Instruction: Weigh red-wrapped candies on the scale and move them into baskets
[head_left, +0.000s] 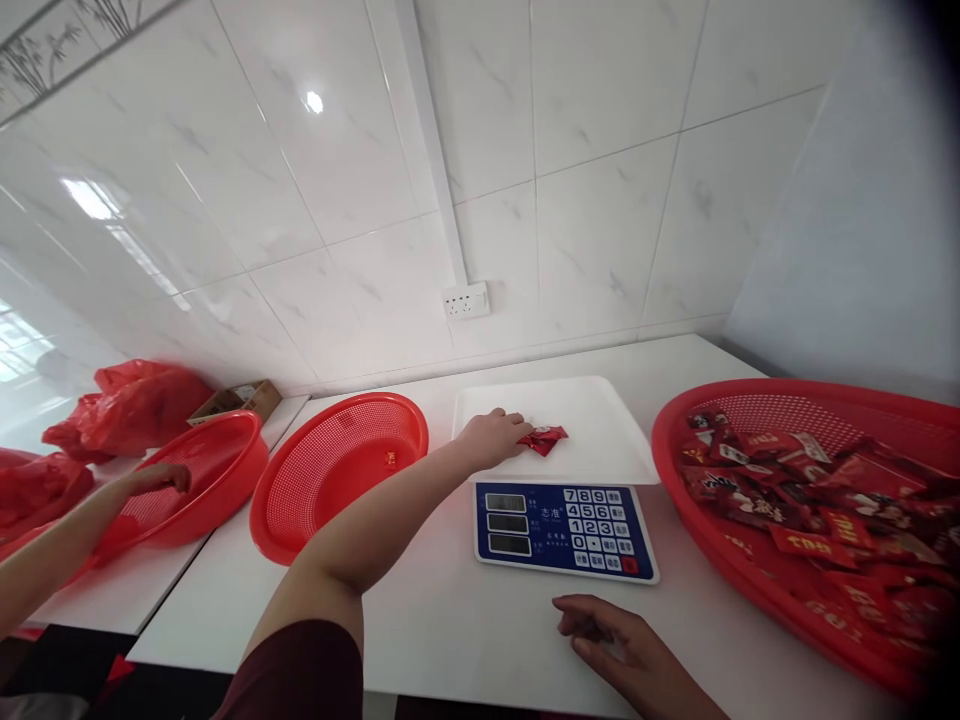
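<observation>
My left hand (493, 438) reaches over the white weighing tray (592, 455), its fingers closed on a small red wrapped packet (546, 438). That packet lies at the middle of the tray; part of it is hidden under my fingertips. Below the tray is the scale's blue keypad panel (555, 530), with number keys and small displays. In front of the panel, over the table, my right hand (619, 640) is loosely curled, thumb and fingers apart, with nothing in it. To its right stands a large red basket (667, 440) full of red wrapped packets (810, 540).
Left of the scale sits a red basket (277, 500) with one small red packet (390, 459) inside. Farther left, another person's hand (161, 478) is over a second red basket (251, 450). Red plastic bags (142, 400) and a cardboard box (259, 398) stand by the wall.
</observation>
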